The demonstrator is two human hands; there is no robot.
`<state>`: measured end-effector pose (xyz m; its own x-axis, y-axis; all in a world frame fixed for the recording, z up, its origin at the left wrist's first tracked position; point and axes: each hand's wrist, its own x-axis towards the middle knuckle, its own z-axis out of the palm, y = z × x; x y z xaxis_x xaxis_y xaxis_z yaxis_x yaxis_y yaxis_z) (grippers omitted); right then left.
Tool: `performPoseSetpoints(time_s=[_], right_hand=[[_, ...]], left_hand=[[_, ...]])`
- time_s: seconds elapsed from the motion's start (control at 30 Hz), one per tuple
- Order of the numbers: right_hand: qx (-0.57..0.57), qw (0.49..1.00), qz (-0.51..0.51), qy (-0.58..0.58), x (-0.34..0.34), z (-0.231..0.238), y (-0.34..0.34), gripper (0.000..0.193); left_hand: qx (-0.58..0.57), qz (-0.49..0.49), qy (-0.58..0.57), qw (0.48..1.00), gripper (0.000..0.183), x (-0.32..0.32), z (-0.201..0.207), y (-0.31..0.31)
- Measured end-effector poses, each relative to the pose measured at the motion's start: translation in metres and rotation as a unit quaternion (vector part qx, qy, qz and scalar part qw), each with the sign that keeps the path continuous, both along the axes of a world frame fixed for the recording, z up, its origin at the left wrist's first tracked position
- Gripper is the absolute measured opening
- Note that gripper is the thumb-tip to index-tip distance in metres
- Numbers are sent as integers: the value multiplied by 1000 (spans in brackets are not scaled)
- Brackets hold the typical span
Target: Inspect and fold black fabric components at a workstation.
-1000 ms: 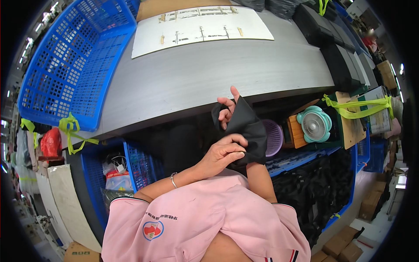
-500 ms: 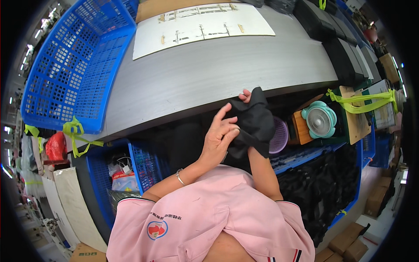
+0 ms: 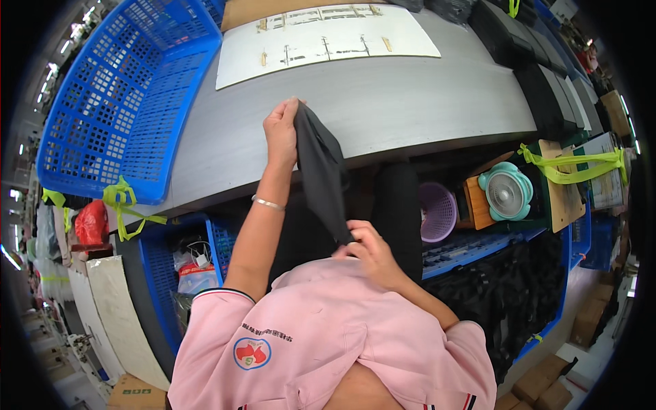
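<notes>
A piece of black fabric (image 3: 320, 167) stretches between my two hands, slanting from over the table's front edge down toward my chest. At its upper end my left hand (image 3: 281, 123) is closed, pinching a corner above the grey tabletop. My right hand (image 3: 369, 251) grips the lower end close to my pink shirt, fingers bent around the cloth. Folds run along the fabric's right side. What kind of article it is, I cannot tell.
A blue plastic basket (image 3: 126, 102) stands on the grey table (image 3: 383, 109) at left, near a white board (image 3: 328, 44). Black boxes (image 3: 540, 89) line the right. Below sit a purple basket (image 3: 438, 212), a turquoise fan (image 3: 507, 193) and a crate of black material (image 3: 499, 287).
My left hand has moved up and left with one end of the fabric. My right hand has come out of the cloth and down toward my chest; the fabric is now drawn out lengthwise.
</notes>
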<state>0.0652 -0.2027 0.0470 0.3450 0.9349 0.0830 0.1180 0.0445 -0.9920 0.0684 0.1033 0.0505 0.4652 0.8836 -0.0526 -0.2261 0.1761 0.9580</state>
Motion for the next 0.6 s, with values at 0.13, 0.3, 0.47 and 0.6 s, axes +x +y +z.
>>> performPoseSetpoints(time_s=[0.13, 0.3, 0.47, 0.6], right_hand=[[-8, 970, -161, 179, 18, -20, -10, 40], [28, 925, -330, -186, 56, 18, 48, 45], [18, 918, -356, -173, 75, 39, 68, 14], [29, 958, -280, -59, 87, 49, 58, 18]], left_hand=[[-40, -125, -44, 990, 21, -13, 29, -22], [42, -240, 2, 970, 23, -17, 47, -81], [135, -256, 2, 957, 26, -19, 47, -90], [-269, -349, -132, 888, 39, -43, 34, -84]])
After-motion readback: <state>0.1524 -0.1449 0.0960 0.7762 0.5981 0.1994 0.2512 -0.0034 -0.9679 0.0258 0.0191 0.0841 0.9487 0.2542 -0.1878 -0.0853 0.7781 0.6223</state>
